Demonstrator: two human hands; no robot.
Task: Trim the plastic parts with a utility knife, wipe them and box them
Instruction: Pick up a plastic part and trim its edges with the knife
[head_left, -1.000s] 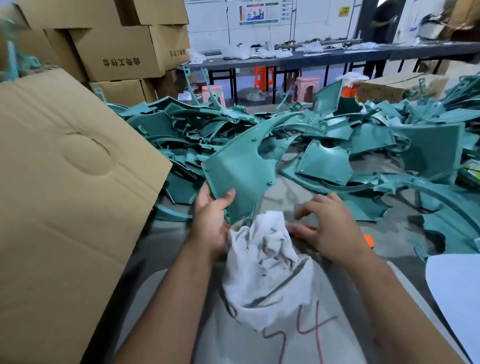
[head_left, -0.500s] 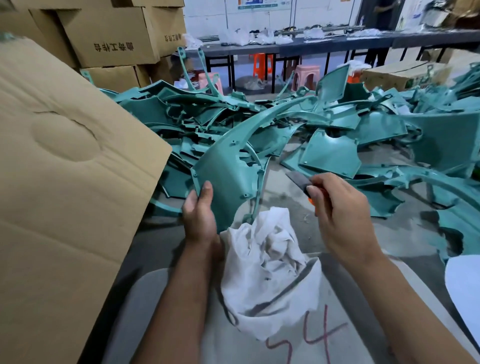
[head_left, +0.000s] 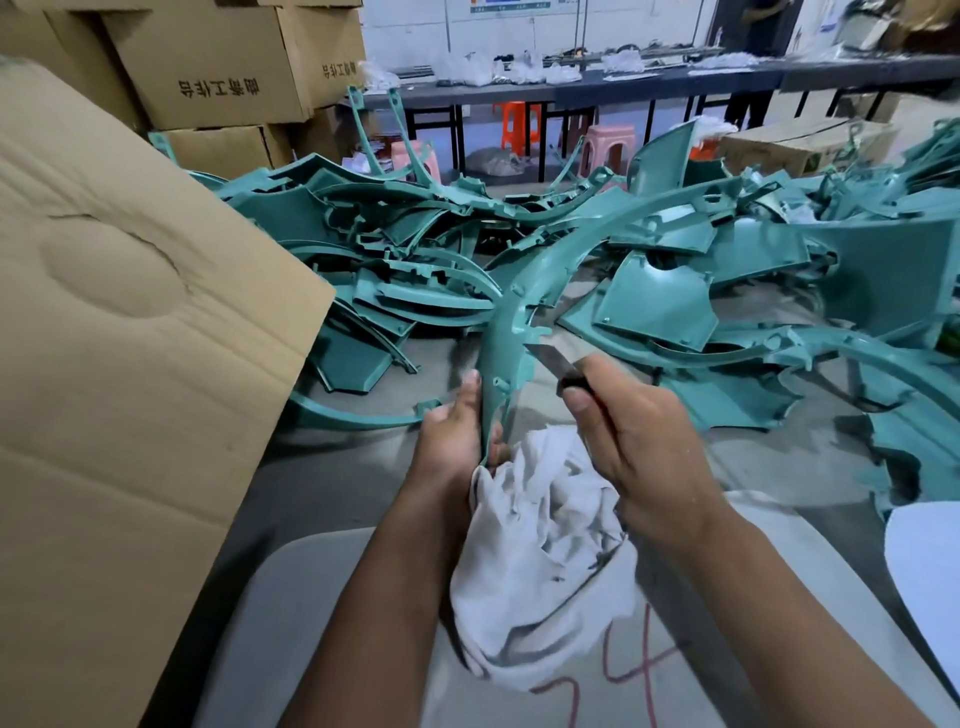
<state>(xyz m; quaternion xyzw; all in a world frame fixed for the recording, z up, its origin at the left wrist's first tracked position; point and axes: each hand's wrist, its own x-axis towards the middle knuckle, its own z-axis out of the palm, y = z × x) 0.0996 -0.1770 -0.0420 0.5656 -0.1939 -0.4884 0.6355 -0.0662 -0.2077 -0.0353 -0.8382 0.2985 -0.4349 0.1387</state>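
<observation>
A long curved teal plastic part (head_left: 511, 332) stands on edge in front of me, its lower end gripped by my left hand (head_left: 457, 436). My right hand (head_left: 631, 431) grips a utility knife (head_left: 553, 364); the bare blade points left and touches the part's right edge. A crumpled white rag (head_left: 545, 551) lies on my lap just below both hands. A large pile of teal plastic parts (head_left: 395, 260) covers the floor beyond. An open cardboard box flap (head_left: 130, 364) rises at my left.
Stacked cardboard boxes (head_left: 218, 67) stand at the back left. A long dark table (head_left: 649, 83) with plastic stools under it runs along the back wall, a person standing behind it. Another box (head_left: 800, 140) sits at the right. White sheet (head_left: 930, 582) at lower right.
My right hand picked the knife up from beside the rag and brought the blade to the part. My left hand turned the part from broadside to edge-on.
</observation>
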